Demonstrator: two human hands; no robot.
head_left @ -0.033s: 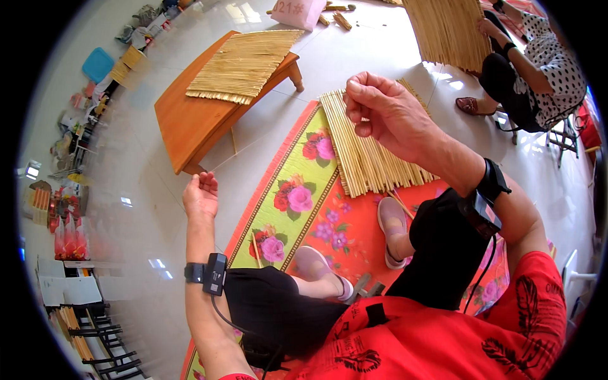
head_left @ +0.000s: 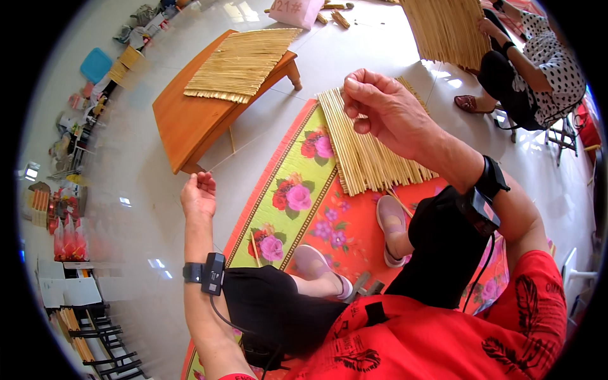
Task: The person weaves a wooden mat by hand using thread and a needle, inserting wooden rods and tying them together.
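While the left hand (head_left: 199, 194), left of centre, pinches a fine straight thread (head_left: 221, 163) slanting up-right, a smooth orange-brown wooden table (head_left: 171, 126) at upper left carries a ribbed mat of straw-coloured stalks (head_left: 244, 63). Red-and-green floral cloth (head_left: 259, 212), centre. Second mat (head_left: 354, 152) on it: parallel stalks, uneven ends. Right hand (head_left: 389, 114) above that, upper centre: thumb and fingertips together; can't tell if thread reaches them.

Glossy pale floor tiles (head_left: 145, 215) reflect bright light around a low orange-brown wooden desk (head_left: 172, 120); pale wall (head_left: 50, 107) at left.
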